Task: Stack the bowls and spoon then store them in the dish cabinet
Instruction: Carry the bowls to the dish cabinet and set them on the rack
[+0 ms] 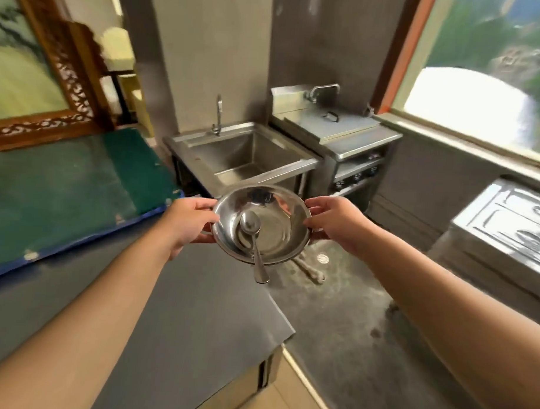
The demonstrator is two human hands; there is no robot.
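Observation:
A shiny steel bowl stack (pixel 280 232) is held in the air in front of me, past the corner of the counter. My left hand (pixel 188 221) grips its left rim and my right hand (pixel 335 220) grips its right rim. A steel spoon (pixel 253 243) lies inside the top bowl, head near the middle, handle sticking out over the near rim. I cannot tell how many bowls are nested. No dish cabinet is plainly recognisable.
A grey steel counter (pixel 179 317) lies below my left arm, with a green mat (pixel 64 185) on its far left part. Ahead stand a steel sink (pixel 246 154) and a lidded steel unit (pixel 342 127). A steel appliance (pixel 513 225) stands at right, concrete floor (pixel 350 329) between.

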